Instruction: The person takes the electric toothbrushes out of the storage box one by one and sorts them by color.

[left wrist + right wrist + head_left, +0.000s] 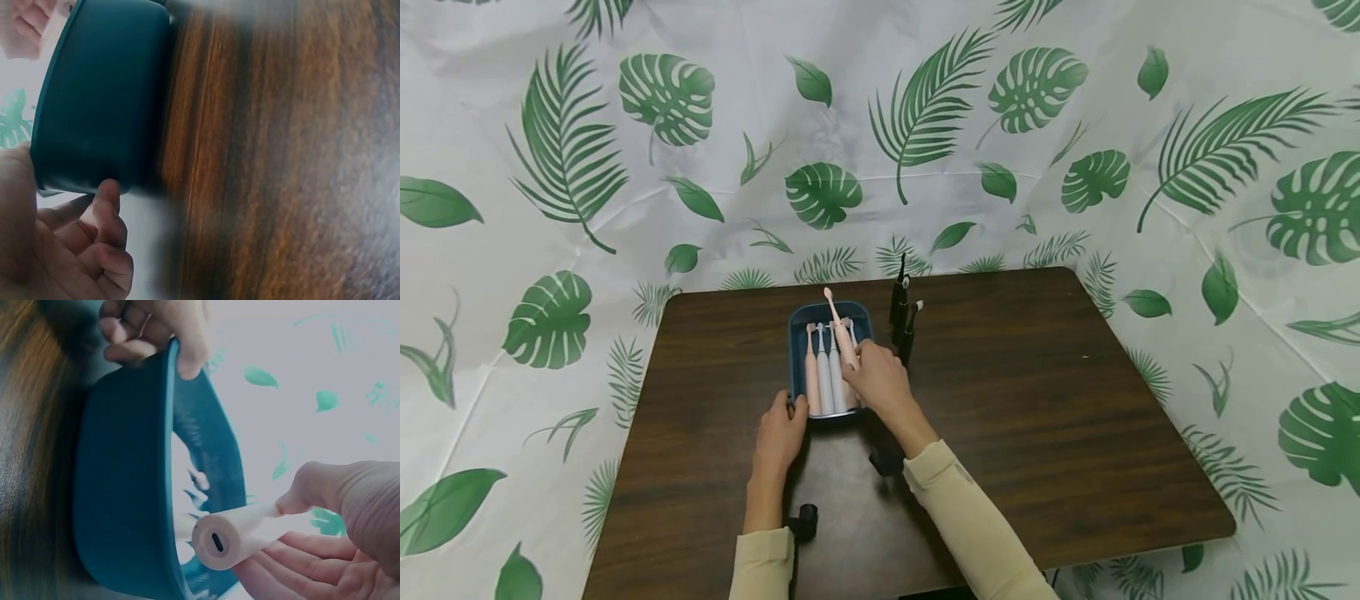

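Observation:
My right hand [882,382] pinches a pale pink electric toothbrush [844,337] above a dark blue bin [795,350], its brush head pointing away from me. In the right wrist view, the charging port on the base of the pink toothbrush [240,536] shows beside the rim. My left hand [781,435] grips the bin's near left corner, thumb over the rim and fingers outside against the wall [100,100]. Inside the bin lie several toothbrushes side by side, among them a pink one [812,379] and a grey-blue one [825,382]; my right hand partly hides the others.
Three black electric toothbrushes [907,333] stand upright just right of the bin, close to my right hand. The bin rests on a dark wood-grain table [1037,417]. Behind the table hangs a white cloth [850,108] printed with green leaves.

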`<state>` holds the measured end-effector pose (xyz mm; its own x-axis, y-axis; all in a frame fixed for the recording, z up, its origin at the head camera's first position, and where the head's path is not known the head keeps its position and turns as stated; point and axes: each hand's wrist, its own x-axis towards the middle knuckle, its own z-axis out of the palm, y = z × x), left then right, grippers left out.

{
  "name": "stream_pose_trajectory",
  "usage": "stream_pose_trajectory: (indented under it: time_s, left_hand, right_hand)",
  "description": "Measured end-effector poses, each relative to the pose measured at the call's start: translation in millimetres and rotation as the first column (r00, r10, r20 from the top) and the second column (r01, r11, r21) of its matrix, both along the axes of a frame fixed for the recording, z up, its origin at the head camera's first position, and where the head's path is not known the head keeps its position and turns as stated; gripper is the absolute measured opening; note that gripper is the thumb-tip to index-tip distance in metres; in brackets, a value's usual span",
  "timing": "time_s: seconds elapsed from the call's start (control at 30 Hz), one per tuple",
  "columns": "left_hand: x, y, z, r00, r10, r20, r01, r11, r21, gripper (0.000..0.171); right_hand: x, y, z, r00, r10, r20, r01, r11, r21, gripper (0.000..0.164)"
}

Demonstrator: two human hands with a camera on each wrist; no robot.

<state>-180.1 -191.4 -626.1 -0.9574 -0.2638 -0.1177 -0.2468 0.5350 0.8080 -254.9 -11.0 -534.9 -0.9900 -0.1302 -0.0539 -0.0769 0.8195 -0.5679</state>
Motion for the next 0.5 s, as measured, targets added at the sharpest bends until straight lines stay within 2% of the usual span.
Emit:
stream_pose_trajectory:
  time_s: [0.3, 0.5]
  left_hand:
    - [0.4, -0.6, -1.7, 1.000, -0.010, 0.006, 0.010, 1.000, 0.003, 0.039]
    - [-0.4, 0.0, -2.0, 1.000, 0.002, -0.031, -0.002, 1.000, -0.007, 0.041]
  right_hand:
    - [17.1, 13.6, 9.1, 0.996, -0.054, -0.070, 0.041, 0.985, -0.170, 0.034]
    - [24.5, 24.1, 16.0, 0.989, -0.084, -0.125, 0.051, 0.966, -0.253, 0.035]
